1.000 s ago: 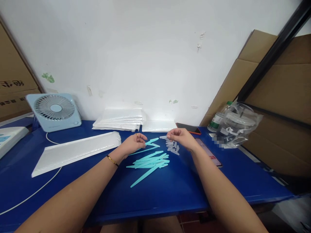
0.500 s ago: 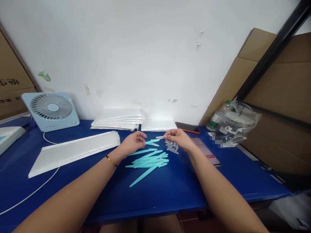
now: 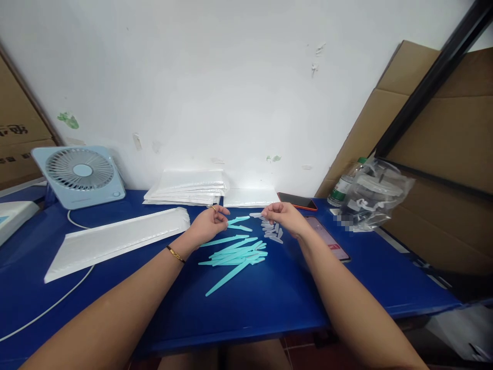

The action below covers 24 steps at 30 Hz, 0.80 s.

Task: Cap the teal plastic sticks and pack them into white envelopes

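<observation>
My left hand [image 3: 211, 224] is closed on the handle end of a turquoise eyebrow razor [image 3: 238, 219], whose other end points right. Just under it, another turquoise razor [image 3: 242, 227] lies close to my fingertips. Between thumb and fingers, my right hand [image 3: 280, 216] pinches a small translucent blade cap [image 3: 255, 215], which points left, a short gap from the razor. Below my right hand lies a heap of similar clear caps [image 3: 274, 232], partly hidden by it. Nearer to me, a loose pile of turquoise razors [image 3: 234, 257] is spread on the blue table [image 3: 246, 318].
A white padded mailer [image 3: 119, 241] lies left, with a stack of mailers [image 3: 185, 186] by the wall. A blue fan [image 3: 81, 174] stands far left. On the right are two phones [image 3: 298, 201], a bottle [image 3: 342, 187] and a bagged cup [image 3: 373, 195].
My left hand has shifted slightly left and up with its razor, opening a gap to the razor below. The right hand's cap has moved slightly right and up.
</observation>
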Motion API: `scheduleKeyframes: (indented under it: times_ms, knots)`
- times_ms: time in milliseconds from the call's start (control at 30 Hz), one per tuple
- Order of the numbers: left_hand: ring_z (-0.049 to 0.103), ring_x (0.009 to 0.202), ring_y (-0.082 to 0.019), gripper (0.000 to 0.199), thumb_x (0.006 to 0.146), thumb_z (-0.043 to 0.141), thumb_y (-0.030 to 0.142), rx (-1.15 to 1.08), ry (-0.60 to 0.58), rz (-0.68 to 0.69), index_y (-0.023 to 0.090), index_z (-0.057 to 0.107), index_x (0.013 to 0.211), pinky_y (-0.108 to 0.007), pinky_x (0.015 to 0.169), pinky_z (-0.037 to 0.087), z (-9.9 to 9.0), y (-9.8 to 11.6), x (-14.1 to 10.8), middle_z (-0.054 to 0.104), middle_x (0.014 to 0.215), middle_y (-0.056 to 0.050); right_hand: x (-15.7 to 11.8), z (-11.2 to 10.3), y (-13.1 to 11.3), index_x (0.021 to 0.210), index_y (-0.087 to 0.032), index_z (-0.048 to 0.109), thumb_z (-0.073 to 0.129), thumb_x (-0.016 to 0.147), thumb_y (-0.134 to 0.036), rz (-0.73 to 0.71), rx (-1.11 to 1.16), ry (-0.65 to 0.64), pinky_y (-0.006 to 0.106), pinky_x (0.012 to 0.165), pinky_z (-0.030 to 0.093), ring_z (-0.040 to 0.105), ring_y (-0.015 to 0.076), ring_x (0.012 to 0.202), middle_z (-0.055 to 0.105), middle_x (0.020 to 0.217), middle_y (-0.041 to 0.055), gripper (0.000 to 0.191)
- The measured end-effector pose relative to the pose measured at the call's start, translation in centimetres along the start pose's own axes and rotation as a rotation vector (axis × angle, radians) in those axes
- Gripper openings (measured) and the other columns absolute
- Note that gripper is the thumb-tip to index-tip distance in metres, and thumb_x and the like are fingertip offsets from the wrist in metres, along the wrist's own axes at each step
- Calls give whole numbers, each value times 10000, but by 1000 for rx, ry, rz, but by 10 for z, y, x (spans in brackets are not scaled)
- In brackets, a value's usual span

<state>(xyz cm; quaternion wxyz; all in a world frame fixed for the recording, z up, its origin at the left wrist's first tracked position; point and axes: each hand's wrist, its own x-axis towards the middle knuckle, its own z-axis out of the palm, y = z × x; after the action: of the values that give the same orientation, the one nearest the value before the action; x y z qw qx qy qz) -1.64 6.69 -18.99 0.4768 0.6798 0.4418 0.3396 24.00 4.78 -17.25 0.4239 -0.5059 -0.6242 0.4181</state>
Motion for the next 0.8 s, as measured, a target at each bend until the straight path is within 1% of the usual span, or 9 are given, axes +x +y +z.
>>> scheduleKeyframes:
  times_ms: [133,300,400,433,500,567,600,700,800]
  knots:
    - [575,661,-115,357,640,617,197,-3,-5,-3,168,495,975,-263,661,465,2,2,-1,585,732,21,0,8,-1,734,-118,638,692,650,-368,11,-17,-15,207,513,396,475,71,511,591,632,13,269]
    - [575,667,-107,334,670,598,197,22,-32,9,172,495,988,-251,661,466,7,5,-3,588,754,15,1,27,-1,738,-121,643,685,654,-373,9,-7,-58,203,501,404,480,72,504,598,631,13,269]
    - [572,657,-112,334,688,589,217,89,-27,9,169,494,1005,-254,653,465,7,3,0,591,755,10,2,33,0,757,-118,653,676,663,-370,1,-23,-55,204,500,410,493,77,509,615,647,22,270]
    - [575,670,-120,334,695,586,228,142,-11,22,171,499,1012,-261,664,465,6,2,0,596,765,5,2,31,0,762,-119,657,667,670,-366,2,-51,-51,207,502,415,499,81,510,622,652,26,264]
    - [587,756,-149,346,696,593,259,308,51,91,187,521,1027,-280,717,459,3,2,0,611,844,-18,1,22,-1,759,-123,669,650,681,-346,-1,-173,-30,211,500,414,509,91,512,631,644,29,237]
    - [578,859,-187,321,692,606,306,509,111,177,209,565,996,-293,753,439,0,4,-3,603,942,-39,-2,7,-4,717,-134,680,636,678,-297,-9,-376,-10,214,500,403,526,106,528,639,623,28,174]
    - [571,883,-202,291,690,610,335,593,109,203,217,591,956,-294,748,430,-1,5,-5,598,962,-43,-5,-1,-5,687,-142,684,630,670,-263,-7,-486,-22,214,507,399,540,114,544,645,617,26,133]
    - [569,839,-219,215,692,604,402,746,12,207,226,637,812,-290,681,406,-3,10,-12,602,910,-43,-12,-18,-9,622,-170,693,644,610,-188,65,-729,-151,215,512,392,573,134,574,661,608,18,53]
    - [566,780,-214,165,709,581,386,806,-72,180,234,645,714,-285,637,386,-1,11,-15,614,861,-38,-17,-19,-10,597,-185,692,712,512,-198,153,-895,-224,223,462,357,568,153,545,652,584,19,89]
